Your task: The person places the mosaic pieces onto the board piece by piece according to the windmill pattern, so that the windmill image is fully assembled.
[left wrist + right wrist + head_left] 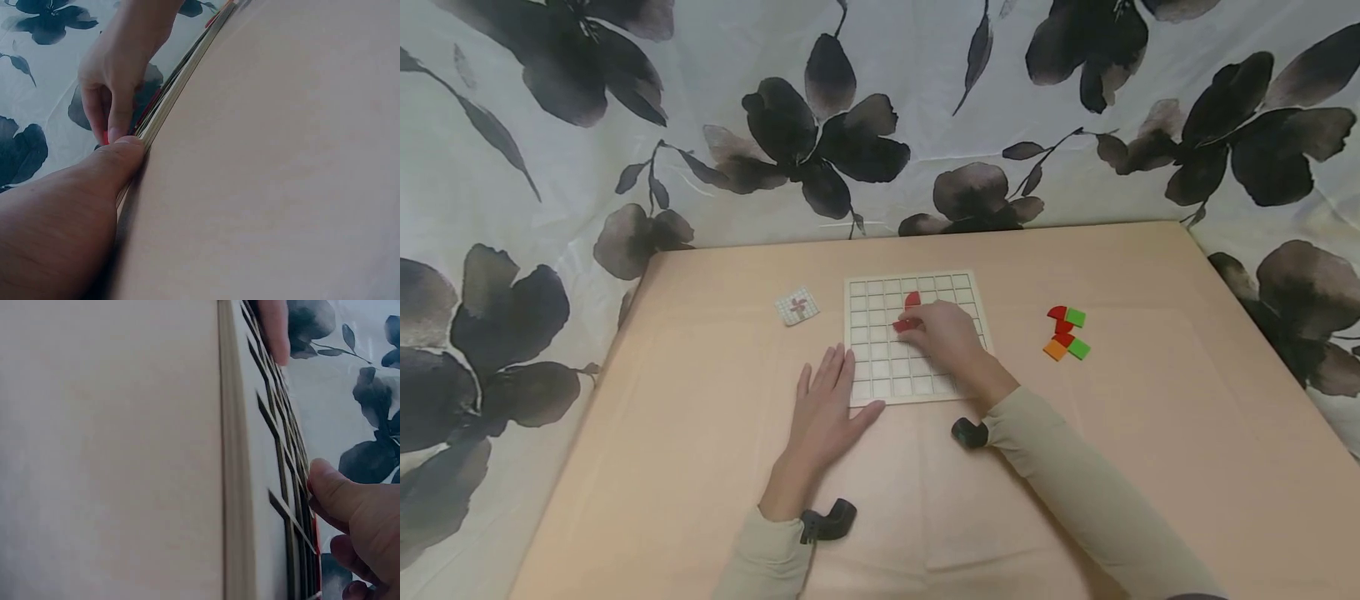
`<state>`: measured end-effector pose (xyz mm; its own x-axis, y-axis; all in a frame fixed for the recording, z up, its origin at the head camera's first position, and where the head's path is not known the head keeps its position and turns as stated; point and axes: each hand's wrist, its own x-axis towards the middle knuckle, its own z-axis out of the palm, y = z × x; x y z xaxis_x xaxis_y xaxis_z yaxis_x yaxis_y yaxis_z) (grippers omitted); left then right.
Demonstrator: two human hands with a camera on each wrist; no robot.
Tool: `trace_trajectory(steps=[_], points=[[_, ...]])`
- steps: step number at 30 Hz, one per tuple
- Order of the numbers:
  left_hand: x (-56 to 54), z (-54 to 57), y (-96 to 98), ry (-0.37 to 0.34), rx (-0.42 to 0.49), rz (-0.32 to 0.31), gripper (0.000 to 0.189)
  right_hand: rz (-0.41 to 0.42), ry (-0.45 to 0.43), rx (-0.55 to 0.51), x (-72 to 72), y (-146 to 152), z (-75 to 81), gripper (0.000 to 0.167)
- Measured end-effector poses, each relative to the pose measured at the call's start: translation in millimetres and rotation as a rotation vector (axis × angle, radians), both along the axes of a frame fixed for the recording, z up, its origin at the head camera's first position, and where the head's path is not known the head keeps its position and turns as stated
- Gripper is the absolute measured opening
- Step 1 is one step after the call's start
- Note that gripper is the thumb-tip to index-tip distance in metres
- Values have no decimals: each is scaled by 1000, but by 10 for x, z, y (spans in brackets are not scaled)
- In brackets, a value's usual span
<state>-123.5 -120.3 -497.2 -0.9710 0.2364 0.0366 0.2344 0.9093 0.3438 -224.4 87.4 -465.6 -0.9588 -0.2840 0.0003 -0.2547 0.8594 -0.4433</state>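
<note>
A white grid board [880,379] lies flat on the table. My left hand [823,408] rests along its left edge and near corner, fingers straight, with the thumb [128,141] at the near edge. Over the grid, my right hand [951,333] pinches a small red piece [901,326] between thumb and fingers; its shape is mostly hidden. Just beyond the fingertips, another red piece [912,299] with a rounded side sits on the grid. In the right wrist view, the right hand [365,525] is low over the board's surface.
Right of the board lie several loose red, green and orange pieces [1056,350]. A small pattern card [797,306] with a coloured grid design lies left of the board. Floral cloth [715,50] hangs behind the table [700,333]. A dark wrist mount [831,521] sits at each sleeve.
</note>
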Motion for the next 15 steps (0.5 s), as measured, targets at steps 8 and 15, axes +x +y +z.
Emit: trace_trajectory(steps=[8, 15], points=[[3, 18, 18, 2, -1, -3, 87, 6, 155, 126, -4, -30, -61, 36], [4, 30, 6, -6, -13, -2, 87, 47, 187, 146, 1, -19, -57, 40]])
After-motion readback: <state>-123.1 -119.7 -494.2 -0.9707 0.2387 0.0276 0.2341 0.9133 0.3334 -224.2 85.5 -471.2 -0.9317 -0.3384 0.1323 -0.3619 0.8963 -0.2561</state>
